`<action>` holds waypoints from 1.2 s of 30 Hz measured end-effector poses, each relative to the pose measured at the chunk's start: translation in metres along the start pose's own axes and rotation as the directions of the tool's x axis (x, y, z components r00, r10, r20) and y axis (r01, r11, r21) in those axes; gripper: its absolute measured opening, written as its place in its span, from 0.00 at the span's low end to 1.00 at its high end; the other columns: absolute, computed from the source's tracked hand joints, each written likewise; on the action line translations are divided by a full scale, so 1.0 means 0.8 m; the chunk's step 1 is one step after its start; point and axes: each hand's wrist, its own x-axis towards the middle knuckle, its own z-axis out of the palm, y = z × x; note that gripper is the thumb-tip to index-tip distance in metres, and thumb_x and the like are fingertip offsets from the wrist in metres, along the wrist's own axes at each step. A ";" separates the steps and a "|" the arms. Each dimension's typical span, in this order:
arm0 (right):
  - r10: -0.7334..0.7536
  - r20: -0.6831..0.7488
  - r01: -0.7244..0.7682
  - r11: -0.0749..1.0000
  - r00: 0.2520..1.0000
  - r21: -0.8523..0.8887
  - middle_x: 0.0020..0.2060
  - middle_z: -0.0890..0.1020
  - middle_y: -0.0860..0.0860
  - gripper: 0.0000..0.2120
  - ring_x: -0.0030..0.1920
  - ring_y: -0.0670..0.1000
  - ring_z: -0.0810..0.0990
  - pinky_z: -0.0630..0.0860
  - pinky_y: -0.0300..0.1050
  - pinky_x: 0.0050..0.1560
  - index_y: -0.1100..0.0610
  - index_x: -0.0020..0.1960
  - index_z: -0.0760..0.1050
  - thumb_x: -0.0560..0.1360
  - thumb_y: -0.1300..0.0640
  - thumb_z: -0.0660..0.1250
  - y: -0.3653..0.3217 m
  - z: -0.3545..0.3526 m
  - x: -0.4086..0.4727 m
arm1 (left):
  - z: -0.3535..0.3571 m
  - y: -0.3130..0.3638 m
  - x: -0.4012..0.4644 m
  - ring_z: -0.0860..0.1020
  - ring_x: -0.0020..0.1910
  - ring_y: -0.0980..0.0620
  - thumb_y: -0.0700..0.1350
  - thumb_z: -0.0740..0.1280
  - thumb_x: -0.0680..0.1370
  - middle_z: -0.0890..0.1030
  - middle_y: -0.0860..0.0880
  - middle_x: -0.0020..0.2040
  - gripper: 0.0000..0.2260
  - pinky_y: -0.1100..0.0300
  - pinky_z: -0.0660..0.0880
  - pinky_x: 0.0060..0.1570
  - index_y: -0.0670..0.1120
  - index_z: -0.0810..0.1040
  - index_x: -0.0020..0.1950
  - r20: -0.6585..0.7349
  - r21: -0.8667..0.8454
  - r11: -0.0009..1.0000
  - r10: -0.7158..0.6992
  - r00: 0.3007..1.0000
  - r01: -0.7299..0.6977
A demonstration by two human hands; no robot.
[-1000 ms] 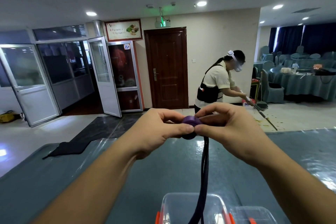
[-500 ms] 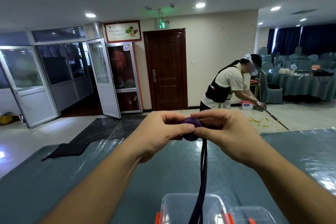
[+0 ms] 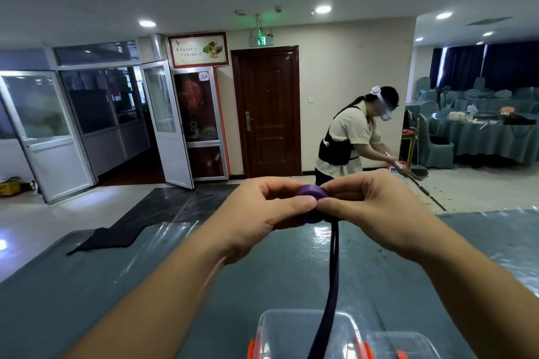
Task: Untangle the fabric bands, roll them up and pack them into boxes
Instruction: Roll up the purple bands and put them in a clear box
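Note:
A purple fabric band is partly wound into a small tight roll (image 3: 311,193) held up in front of me. My left hand (image 3: 262,213) pinches the roll from the left and my right hand (image 3: 379,210) pinches it from the right, thumbs meeting below it. The loose tail of the band (image 3: 331,285) hangs straight down from the roll. It drops past a clear plastic box with orange clasps (image 3: 280,329) at the bottom edge of the view. A second clear box (image 3: 408,344) sits beside it on the right.
A teal table under clear plastic sheeting (image 3: 145,285) spreads below my arms. A dark cloth (image 3: 105,239) lies at its far left edge. A person (image 3: 353,137) sweeps the floor behind the table. Round covered tables (image 3: 481,137) stand at the far right.
My hands stay on the roll and have turned slightly around it. The view has tilted down a little. The person in the background has shifted to the right, then back a little left.

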 end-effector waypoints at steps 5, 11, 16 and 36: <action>-0.009 -0.140 0.030 0.988 0.990 0.151 0.45 0.89 0.51 0.09 0.49 0.53 0.88 0.84 0.48 0.56 0.53 0.53 0.86 0.74 0.60 0.75 0.004 0.007 0.001 | 0.003 0.007 0.001 0.86 0.52 0.46 0.42 0.75 0.72 0.87 0.41 0.52 0.12 0.55 0.83 0.54 0.43 0.87 0.55 -0.068 -0.129 0.991 0.013 0.998 -0.022; -0.015 -0.044 0.017 0.998 0.999 0.058 0.46 0.89 0.48 0.11 0.49 0.48 0.88 0.82 0.39 0.52 0.51 0.56 0.86 0.77 0.62 0.72 0.006 0.002 -0.005 | 0.005 -0.003 -0.002 0.86 0.52 0.46 0.39 0.74 0.76 0.87 0.43 0.52 0.10 0.54 0.84 0.54 0.44 0.85 0.58 -0.053 -0.040 0.999 -0.020 0.998 0.018; 0.005 0.046 -0.001 0.997 0.999 -0.081 0.44 0.89 0.43 0.09 0.47 0.41 0.87 0.79 0.31 0.50 0.47 0.52 0.86 0.76 0.59 0.74 -0.009 -0.006 -0.004 | -0.008 0.009 -0.001 0.86 0.52 0.45 0.38 0.77 0.75 0.88 0.45 0.50 0.11 0.52 0.83 0.58 0.44 0.87 0.56 0.037 0.217 0.976 0.007 0.999 -0.015; 0.052 -0.117 -0.024 0.974 0.992 0.226 0.44 0.89 0.54 0.11 0.48 0.55 0.88 0.83 0.43 0.50 0.54 0.52 0.87 0.70 0.55 0.76 0.007 0.007 0.003 | 0.000 0.000 0.006 0.86 0.49 0.47 0.45 0.75 0.70 0.87 0.40 0.51 0.15 0.58 0.82 0.51 0.42 0.87 0.54 -0.072 -0.156 0.988 -0.014 0.997 0.002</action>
